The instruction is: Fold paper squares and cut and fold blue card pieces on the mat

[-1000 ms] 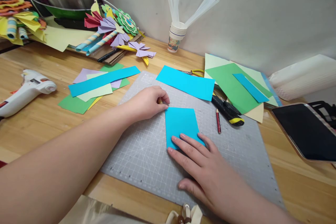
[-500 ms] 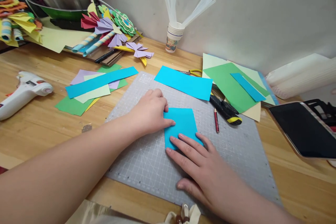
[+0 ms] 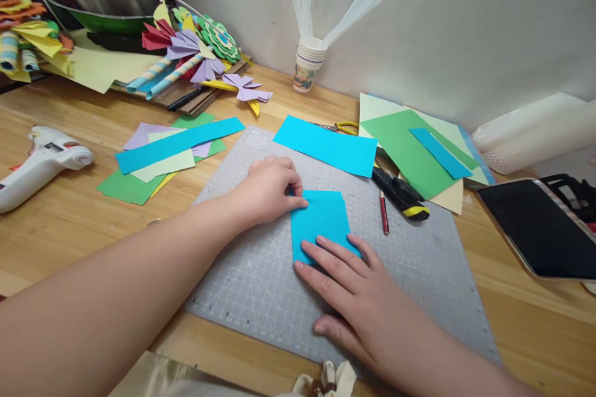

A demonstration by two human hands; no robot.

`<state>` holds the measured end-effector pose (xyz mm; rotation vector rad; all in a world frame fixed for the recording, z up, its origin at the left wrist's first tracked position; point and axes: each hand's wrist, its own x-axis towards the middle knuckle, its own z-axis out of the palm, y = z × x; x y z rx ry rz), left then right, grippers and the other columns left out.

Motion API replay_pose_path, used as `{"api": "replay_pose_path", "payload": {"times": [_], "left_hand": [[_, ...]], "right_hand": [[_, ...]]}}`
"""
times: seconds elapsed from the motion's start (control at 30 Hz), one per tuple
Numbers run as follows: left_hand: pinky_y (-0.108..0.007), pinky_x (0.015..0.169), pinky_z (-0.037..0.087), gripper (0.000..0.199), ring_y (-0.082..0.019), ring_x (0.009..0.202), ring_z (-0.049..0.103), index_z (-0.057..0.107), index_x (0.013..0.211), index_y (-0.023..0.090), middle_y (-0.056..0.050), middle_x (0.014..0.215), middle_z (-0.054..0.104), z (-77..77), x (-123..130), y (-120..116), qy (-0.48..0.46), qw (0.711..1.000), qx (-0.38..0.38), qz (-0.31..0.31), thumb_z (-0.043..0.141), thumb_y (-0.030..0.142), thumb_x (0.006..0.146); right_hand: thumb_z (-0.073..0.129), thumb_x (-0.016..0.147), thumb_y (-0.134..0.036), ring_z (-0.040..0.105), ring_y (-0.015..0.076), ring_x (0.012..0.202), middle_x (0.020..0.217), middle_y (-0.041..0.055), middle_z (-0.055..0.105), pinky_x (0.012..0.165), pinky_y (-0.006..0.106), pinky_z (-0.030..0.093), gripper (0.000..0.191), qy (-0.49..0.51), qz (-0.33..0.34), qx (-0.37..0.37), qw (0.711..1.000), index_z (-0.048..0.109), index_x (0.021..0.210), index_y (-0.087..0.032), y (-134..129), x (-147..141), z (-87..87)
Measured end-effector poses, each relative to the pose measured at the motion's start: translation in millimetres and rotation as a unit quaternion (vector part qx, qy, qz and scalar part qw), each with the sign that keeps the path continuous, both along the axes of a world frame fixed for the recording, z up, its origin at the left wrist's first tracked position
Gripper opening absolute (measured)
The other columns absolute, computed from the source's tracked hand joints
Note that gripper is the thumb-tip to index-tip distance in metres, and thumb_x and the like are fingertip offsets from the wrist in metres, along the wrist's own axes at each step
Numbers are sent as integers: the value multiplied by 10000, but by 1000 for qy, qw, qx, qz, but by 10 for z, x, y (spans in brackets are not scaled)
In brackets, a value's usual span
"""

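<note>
Thumb shifted toward the far-left corner, the left hand seemingly pinches layered, rectangular bright-blue paper on a gridded grey cutting mat as the right hand, fingers spread, pins the near end, apparently aligning layers, which calls for evened edges.

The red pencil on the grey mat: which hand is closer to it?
Right. The right hand, fingers on the blue paper, lies just in front and left of the red pencil; the left hand, at the paper's far left corner, is farther off leftward.
</note>
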<state>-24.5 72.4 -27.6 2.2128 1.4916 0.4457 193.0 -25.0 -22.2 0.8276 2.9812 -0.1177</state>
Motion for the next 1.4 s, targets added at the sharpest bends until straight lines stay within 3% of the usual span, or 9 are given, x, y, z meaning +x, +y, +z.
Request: {"api": "replay_pose_path", "payload": {"times": [0.23, 0.63, 0.83, 1.4], "left_hand": [[-350, 807, 389, 149, -198, 882, 568, 698, 708, 206, -17, 857, 636, 9, -50, 72, -19, 999, -7, -37, 752, 344, 716], [-326, 758, 396, 161, -187, 851, 568, 701, 698, 200, -19, 855, 639, 12, -53, 84, -29, 999, -16, -37, 757, 351, 704], [-330, 764, 394, 161, -188, 850, 571, 700, 697, 200, -20, 850, 640, 13, -51, 82, -26, 999, -13, -36, 753, 351, 705], [-344, 786, 392, 164, -192, 857, 575, 697, 694, 205, -17, 853, 642, 12, -54, 78, -25, 999, -11, -36, 748, 360, 710]], "right_hand": [[417, 969, -446, 377, 277, 1353, 1518, 0, 332, 988, 608, 375, 489, -2, 1, 3, 1000, 376, 1422, -266, -5, 4, 13], [435, 961, -443, 384, 282, 1347, 1514, 11, 344, 981, 614, 379, 507, 1, 6, 10, 1000, 368, 1427, -254, -1, 9, -7], [446, 959, -398, 382, 263, 1347, 1488, 33, 398, 1016, 580, 367, 495, 26, -6, 3, 1000, 407, 1399, -173, -13, -1, -12], [397, 979, -440, 425, 261, 1317, 1472, 2, 434, 1014, 563, 350, 418, 35, -29, -17, 999, 457, 1370, -306, -6, -18, -9]]}}
